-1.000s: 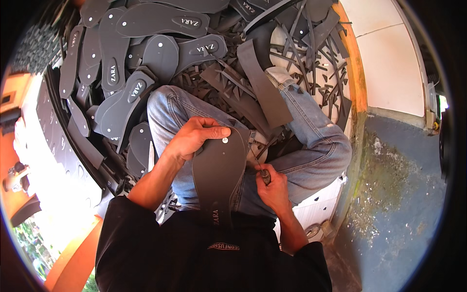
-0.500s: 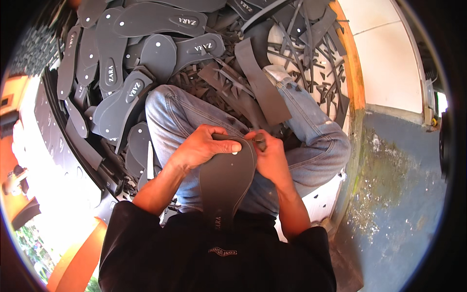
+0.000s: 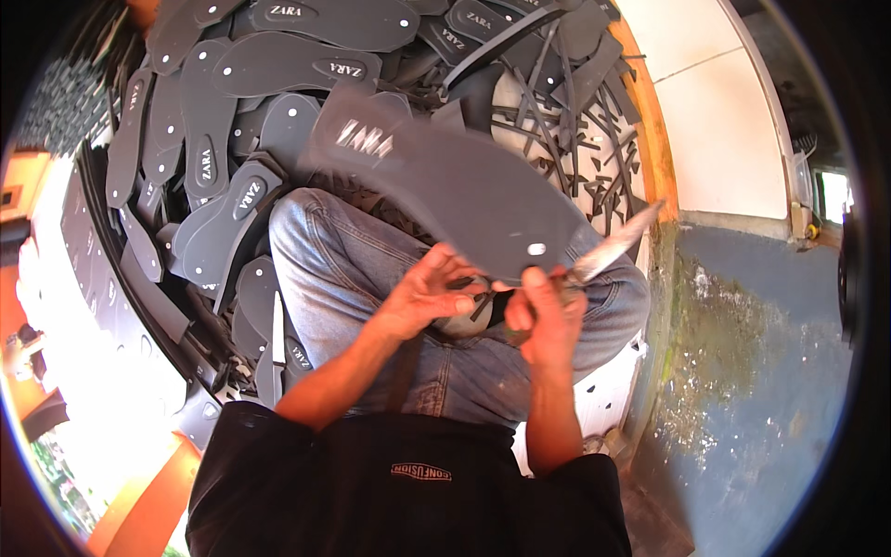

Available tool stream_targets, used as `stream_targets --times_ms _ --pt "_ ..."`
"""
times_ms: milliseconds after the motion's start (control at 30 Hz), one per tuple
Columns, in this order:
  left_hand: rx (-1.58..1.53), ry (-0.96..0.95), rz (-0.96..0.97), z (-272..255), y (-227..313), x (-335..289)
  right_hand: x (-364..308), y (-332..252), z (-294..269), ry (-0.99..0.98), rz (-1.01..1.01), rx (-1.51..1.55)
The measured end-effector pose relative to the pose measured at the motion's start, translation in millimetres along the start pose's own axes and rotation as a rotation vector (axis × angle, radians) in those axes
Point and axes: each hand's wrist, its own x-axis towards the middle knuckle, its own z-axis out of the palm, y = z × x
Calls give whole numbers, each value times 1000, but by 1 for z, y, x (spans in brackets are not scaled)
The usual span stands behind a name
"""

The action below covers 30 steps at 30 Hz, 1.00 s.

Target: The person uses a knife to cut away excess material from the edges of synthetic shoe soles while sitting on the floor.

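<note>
A dark grey shoe insole (image 3: 464, 190), blurred by motion, is held over my lap with its lettered heel end up and to the left. Its toe end, with a white dot, lies at my right hand (image 3: 549, 320). That hand is closed, thumb pressed at the toe edge, and also grips a knife (image 3: 617, 246) whose blade points up and to the right. Just below the insole's lower edge is my left hand (image 3: 432, 295), its fingers and thumb apart. A small dark strip (image 3: 481, 304) shows by its fingertips; whether they touch it, I cannot tell.
Piled insoles (image 3: 306, 70) lie ahead and to the left. Dark offcut strips (image 3: 580, 139) are scattered ahead right. My crossed legs in jeans (image 3: 339, 251) lie under my hands. A thin pale pointed piece (image 3: 278, 334) stands by my left knee. Blue floor (image 3: 742, 371) stretches right.
The insole has swung from upright against my lap to up and left, heel end now away from me. My left hand has let go of it. The knife blade now shows.
</note>
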Motion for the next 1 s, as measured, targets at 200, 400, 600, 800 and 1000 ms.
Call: stream_targets --times_ms 200,400,600,800,1000 --pt "-271 373 -83 26 -15 0 -25 27 -19 108 -110 -507" --pt "-273 433 -150 33 -8 -17 -50 33 -59 116 -116 -1160" --pt "-203 406 -184 28 -6 -24 -55 43 -52 144 -76 -1222" --pt "-70 444 -104 17 -3 -34 -33 41 -27 37 -30 -1268" --pt "-57 466 -97 24 10 -37 -20 30 -18 -41 -67 -1233"
